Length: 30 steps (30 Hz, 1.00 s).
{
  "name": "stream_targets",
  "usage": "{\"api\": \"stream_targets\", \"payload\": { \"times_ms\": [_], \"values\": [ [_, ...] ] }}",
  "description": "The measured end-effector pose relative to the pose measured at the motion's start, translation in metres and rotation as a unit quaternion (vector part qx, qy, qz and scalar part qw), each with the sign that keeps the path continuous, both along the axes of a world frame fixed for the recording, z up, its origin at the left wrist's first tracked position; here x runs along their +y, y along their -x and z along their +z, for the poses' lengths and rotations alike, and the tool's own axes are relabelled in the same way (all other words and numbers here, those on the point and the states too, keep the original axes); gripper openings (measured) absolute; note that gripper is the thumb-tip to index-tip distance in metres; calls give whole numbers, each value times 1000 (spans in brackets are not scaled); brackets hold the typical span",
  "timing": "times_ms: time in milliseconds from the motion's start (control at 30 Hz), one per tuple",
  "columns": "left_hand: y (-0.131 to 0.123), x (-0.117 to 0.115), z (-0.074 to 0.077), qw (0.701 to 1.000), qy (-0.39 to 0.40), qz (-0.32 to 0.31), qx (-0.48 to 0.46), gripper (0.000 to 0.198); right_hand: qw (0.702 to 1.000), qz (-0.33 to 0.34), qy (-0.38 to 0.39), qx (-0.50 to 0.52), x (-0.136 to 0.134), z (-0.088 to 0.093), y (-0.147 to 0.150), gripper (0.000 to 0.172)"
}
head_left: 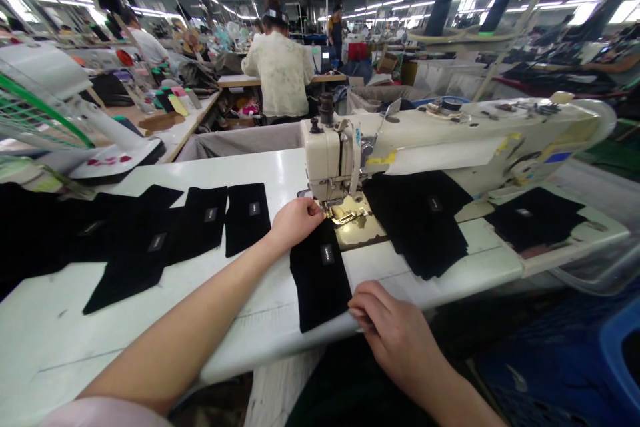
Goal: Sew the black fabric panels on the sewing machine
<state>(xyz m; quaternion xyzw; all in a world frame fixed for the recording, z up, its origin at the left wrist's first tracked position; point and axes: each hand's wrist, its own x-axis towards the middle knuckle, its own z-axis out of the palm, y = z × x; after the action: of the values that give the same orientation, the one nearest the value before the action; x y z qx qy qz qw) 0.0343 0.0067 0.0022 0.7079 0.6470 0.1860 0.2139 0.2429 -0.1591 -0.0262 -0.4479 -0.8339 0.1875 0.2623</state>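
A black fabric piece with a small grey label (320, 273) lies on the white sewing table (150, 320), its far end under the presser foot of a cream sewing machine (440, 140). My left hand (296, 221) rests on the piece's far left corner beside the needle, fingers curled down onto the cloth. My right hand (387, 323) pinches the piece's near right corner at the table's front edge. A brass needle plate (357, 227) shows just right of the piece.
Several more black labelled pieces (200, 220) lie in a row to the left, and a black pile (425, 220) sits behind the machine arm. Another piece (533, 217) lies at far right. A white fan (45, 107) stands at left. A seated person (280, 73) works ahead.
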Motion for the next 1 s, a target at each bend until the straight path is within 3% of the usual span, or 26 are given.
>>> {"api": "stream_targets", "payload": {
  "times_ms": [500, 633, 700, 800, 933, 1000],
  "values": [
    [0, 5, -3, 999, -29, -3, 18, 21, 999, -4, 23, -28, 5, 1, 3, 30],
    [1, 3, 5, 999, -28, -26, 30, 20, 999, -8, 28, -33, 4, 5, 3, 31],
    [1, -11, 13, 994, -74, -38, 77, 15, 999, -9, 30, -38, 2, 7, 1, 32],
    [0, -54, 20, 959, -204, -87, 177, 23, 999, -9, 16, -48, -1, 7, -1, 30],
    [-2, -125, 8, 920, -224, -307, 97, 20, 999, 6, -12, -51, -4, 5, -5, 28],
    [1, -147, -3, 901, -247, -343, 95, 25, 998, 12, -10, -54, -4, 4, -6, 30]
  ]
}}
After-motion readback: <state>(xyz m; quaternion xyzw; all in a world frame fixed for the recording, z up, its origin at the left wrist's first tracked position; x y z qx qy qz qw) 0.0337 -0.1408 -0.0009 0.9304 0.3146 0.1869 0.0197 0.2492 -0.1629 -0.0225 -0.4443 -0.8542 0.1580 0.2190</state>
